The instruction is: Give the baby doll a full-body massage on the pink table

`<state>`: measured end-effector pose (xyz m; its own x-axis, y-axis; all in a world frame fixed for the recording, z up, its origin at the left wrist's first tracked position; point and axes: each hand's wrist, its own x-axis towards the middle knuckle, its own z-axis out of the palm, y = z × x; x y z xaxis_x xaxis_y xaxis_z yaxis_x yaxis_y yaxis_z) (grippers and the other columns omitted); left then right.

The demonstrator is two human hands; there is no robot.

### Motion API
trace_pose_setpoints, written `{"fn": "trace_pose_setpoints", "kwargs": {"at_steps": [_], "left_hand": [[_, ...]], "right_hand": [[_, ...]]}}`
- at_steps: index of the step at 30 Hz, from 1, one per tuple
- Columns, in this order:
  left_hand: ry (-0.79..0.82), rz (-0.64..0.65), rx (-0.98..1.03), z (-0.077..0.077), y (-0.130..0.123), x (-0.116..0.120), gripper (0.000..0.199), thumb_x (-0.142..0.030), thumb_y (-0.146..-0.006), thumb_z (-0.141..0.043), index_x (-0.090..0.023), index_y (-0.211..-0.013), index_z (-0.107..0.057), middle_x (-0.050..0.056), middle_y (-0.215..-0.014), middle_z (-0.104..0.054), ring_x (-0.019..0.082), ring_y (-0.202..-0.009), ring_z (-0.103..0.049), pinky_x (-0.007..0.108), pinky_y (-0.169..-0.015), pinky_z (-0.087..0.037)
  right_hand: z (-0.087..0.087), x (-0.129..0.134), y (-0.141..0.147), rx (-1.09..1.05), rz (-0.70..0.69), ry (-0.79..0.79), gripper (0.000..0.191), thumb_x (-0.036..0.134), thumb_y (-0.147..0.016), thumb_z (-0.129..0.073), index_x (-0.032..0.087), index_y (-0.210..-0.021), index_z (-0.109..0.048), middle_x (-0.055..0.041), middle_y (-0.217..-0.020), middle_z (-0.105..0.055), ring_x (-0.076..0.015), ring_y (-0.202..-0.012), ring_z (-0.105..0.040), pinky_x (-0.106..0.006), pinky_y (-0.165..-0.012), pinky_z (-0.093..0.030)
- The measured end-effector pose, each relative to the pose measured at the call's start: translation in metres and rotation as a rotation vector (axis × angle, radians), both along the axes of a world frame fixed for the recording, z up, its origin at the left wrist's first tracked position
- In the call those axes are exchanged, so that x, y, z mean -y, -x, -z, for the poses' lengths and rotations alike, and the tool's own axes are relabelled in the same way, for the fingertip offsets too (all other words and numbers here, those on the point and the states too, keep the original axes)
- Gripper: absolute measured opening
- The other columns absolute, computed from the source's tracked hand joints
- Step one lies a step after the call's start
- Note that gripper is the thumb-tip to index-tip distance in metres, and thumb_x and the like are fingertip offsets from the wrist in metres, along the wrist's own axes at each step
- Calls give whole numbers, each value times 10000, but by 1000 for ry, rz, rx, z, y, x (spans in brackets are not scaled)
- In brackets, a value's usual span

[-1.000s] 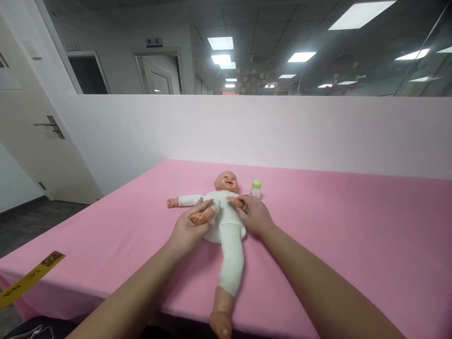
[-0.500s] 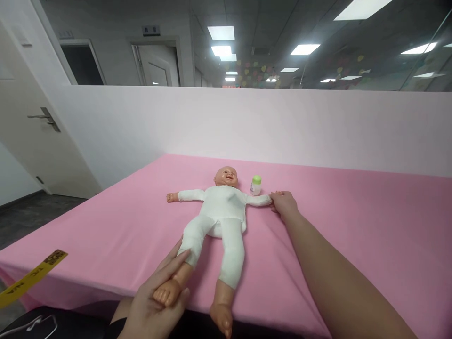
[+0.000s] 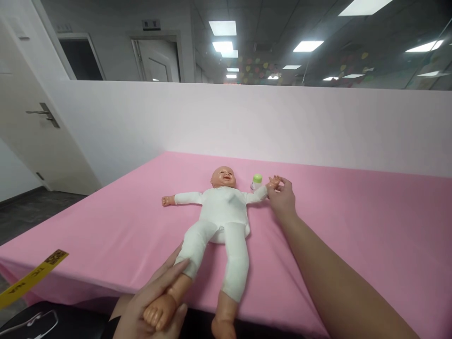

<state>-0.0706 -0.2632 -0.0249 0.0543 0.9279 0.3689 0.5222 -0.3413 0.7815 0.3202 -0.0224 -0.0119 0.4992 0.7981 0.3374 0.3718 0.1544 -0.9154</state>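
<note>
On the pink cloth a baby doll (image 3: 223, 207) in a white outfit lies on its back, arms spread, head toward the wall. My left hand (image 3: 151, 301) cups the doll's lower leg and foot on the left side, fingers along the calf and thumb by the foot. My right hand (image 3: 283, 200) grips the doll's other arm at the wrist, with the small hand showing above my fingers. Just behind that arm stands a small baby bottle (image 3: 257, 181) with a green cap, its lower part hidden by the sleeve.
The pink cloth (image 3: 116, 235) covers a table up against a white wall (image 3: 282, 122). A yellow tag strip (image 3: 33, 278) juts in at the lower left. Beyond the table's left side is a door (image 3: 31, 108) with a metal handle. Glass runs above the wall.
My right hand has raised the doll's arm, so it now bends upward and covers part of the bottle. The doll sits slightly nearer to me; my left hand keeps its hold.
</note>
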Motion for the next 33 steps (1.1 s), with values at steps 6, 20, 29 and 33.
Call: {"fn": "trace_pose_setpoints", "kwargs": {"at_steps": [6,20,29,33], "left_hand": [[186,-3,192,-33,-25,-31,740,-430,-794,-768,-194,-1481,-632,80,-1560,-454,233,-1515,-454,326,-1293,-428],[321,70,349,-60,-61,-145,814,-355,-779,-726,-190,-1555,-542,78,-1587,-421,239,-1492,-470,391,-1326,-376],[157,65,281,-41,-49,-109,779,-417,-801,-723,-202,-1534,-567,75,-1657,-295,233,-1538,-420,339,-1314,-404],[89,-3,182,-28,-38,-62,664,-389,-838,-706,-244,-1481,-623,34,-1655,-304,205,-1564,-384,312,-1333,-380]], "right_hand": [[-14,28,63,387,-232,-229,585,329,-905,-713,278,-1456,-525,-65,-1247,-719,-254,-1017,-715,-397,-860,-607],[-10,37,90,996,-529,-270,269,74,-909,-641,258,-1061,-765,-40,-1118,-737,-250,-1080,-641,-404,-981,-485],[-9,39,81,690,-406,-186,202,291,-965,-663,270,-1157,-725,-37,-1121,-752,-249,-1022,-682,-400,-906,-545],[-8,29,56,310,-264,-148,405,421,-947,-688,274,-1323,-652,-54,-1193,-741,-239,-1001,-709,-381,-873,-592]]}}
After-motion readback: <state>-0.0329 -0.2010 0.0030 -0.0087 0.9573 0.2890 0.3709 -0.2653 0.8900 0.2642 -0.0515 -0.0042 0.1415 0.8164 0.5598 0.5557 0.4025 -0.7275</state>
